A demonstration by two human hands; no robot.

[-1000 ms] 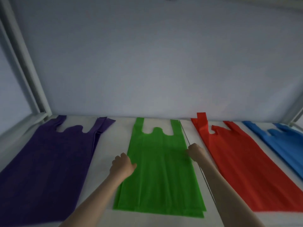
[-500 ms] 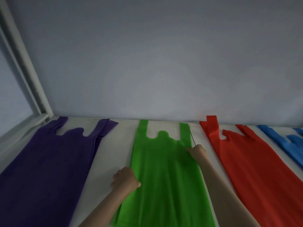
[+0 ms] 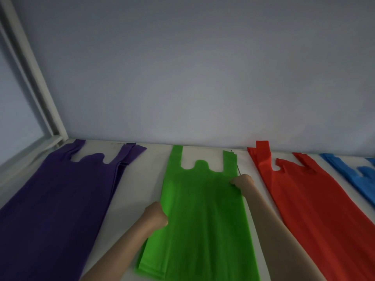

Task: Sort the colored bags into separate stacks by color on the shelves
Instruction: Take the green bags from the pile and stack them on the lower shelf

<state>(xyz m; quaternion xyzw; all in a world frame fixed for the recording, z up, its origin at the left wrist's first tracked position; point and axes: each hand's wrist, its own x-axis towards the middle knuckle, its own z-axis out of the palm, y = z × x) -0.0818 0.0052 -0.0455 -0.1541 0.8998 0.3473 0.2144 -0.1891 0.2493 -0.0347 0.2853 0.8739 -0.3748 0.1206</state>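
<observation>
Four colours are laid out side by side on the shelf [image 3: 150,179]: purple bags [image 3: 60,199] at 9 o'clock, green bags [image 3: 203,220] in the middle, red bags [image 3: 304,199] at 3 o'clock, and blue bags [image 3: 355,175] just clipped at the right edge. Compared with a second ago, the green stack has been slid toward 12 o'clock, so its handles now sit close to the back wall [image 3: 203,78], roughly in line with the purple and red handles. Judging by that, the green pile is just being squared up, and the sort looks close to finished.

The left hand [image 3: 155,218] is curled at the stack's left edge, at about 9 o'clock of the green bags, touching the fabric; whether anything is actually pinched can't be told, since the fingers are turned away. The right hand [image 3: 242,182] is curled on the right edge, up near the handle at about 2 o'clock, and the fabric is seemingly nipped there, though that's hidden too.
</observation>
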